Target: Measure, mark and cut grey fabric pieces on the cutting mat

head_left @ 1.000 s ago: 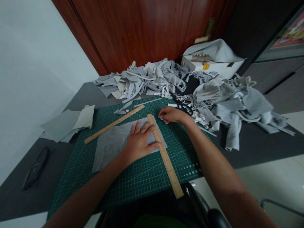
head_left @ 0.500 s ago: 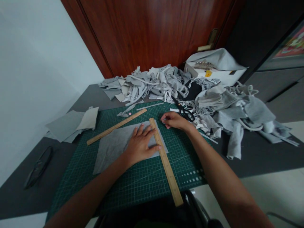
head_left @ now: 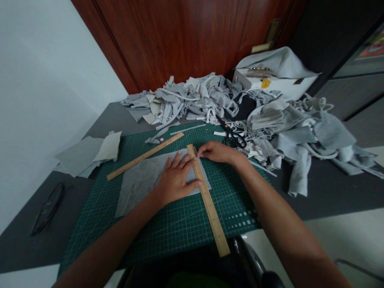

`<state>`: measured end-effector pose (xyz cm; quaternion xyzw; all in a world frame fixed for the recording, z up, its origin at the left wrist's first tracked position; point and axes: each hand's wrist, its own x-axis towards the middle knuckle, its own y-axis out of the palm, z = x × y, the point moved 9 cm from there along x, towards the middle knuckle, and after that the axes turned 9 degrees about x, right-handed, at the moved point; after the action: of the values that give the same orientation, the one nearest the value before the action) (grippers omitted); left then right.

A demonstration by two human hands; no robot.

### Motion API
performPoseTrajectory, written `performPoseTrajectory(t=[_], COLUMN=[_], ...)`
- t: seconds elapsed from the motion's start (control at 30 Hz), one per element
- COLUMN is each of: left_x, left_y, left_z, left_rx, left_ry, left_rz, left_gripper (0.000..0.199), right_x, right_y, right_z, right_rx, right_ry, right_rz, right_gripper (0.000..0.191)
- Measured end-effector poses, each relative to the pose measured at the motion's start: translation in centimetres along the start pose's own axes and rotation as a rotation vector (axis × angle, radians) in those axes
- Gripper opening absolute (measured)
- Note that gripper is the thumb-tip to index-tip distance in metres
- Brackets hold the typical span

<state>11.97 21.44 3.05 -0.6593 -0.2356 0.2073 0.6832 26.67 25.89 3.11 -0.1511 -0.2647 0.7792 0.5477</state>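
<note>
A piece of grey cloth lies flat on the green cutting mat. Across its right end rests a wooden ruler, whose near end juts past the mat's front edge. My left hand is spread flat on the cloth, its fingertips and thumb on the ruler. At the ruler's far right edge, by the cloth's corner, my right hand is closed in a pinch; whatever is between its fingertips is too small to make out. A second wooden ruler slants along the cloth's far left side.
Black scissors lie just beyond my right hand. Heaped grey fabric scraps line the back, with more scraps at right near a white box. Cut cloth pieces and eyeglasses sit at left.
My right hand has moved left, from above the mat to the ruler's edge. The left hand stays pressed on the cloth and ruler. The view has shifted slightly.
</note>
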Motion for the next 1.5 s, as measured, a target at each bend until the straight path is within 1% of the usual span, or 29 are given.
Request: performPoseTrajectory(t=[0.13,0.27,0.47,0.6,0.77,0.97,1.17,1.3,1.5], left_x=[0.1,0.1,0.3,0.3,0.3,0.1,-0.1,0.0,0.1], left_y=[-0.1,-0.1,-0.2,-0.4,-0.3,-0.1,0.1,-0.1,-0.2], left_z=[0.0,0.0,0.0,0.0,0.1,-0.2,-0.3,-0.3,-0.3], left_rx=[-0.015,-0.028,-0.020,-0.027,-0.016,0.023,0.037,0.015,0.006], left_ry=[-0.004,-0.005,-0.016,-0.016,-0.010,0.029,0.061,0.053,0.042], left_rz=[0.004,0.003,0.014,0.011,0.006,-0.023,-0.021,-0.021,-0.002], left_gripper=[0.082,0.083,0.080,0.075,0.075,0.075,0.072,0.070,0.068], right_x=[0.1,0.0,-0.2,-0.2,-0.3,-0.3,-0.3,-0.3,-0.4], right_y=[-0.2,-0.2,-0.4,-0.8,-1.3,-1.2,-1.2,-1.3,-1.3], right_z=[-0.6,-0.5,-0.8,-0.7,-0.9,-0.6,-0.5,-0.2,-0.4], right_rx=[-0.038,-0.051,-0.003,0.034,0.053,0.036,-0.003,-0.020,-0.009], right_ry=[0.030,0.031,0.060,0.058,0.108,0.105,0.107,0.095,0.125], right_rz=[0.007,0.026,0.032,0.047,0.043,0.045,0.045,0.048,0.038], right_gripper=[0.026,0.028,0.030,0.028,0.026,0.025,0.023,0.023,0.023])
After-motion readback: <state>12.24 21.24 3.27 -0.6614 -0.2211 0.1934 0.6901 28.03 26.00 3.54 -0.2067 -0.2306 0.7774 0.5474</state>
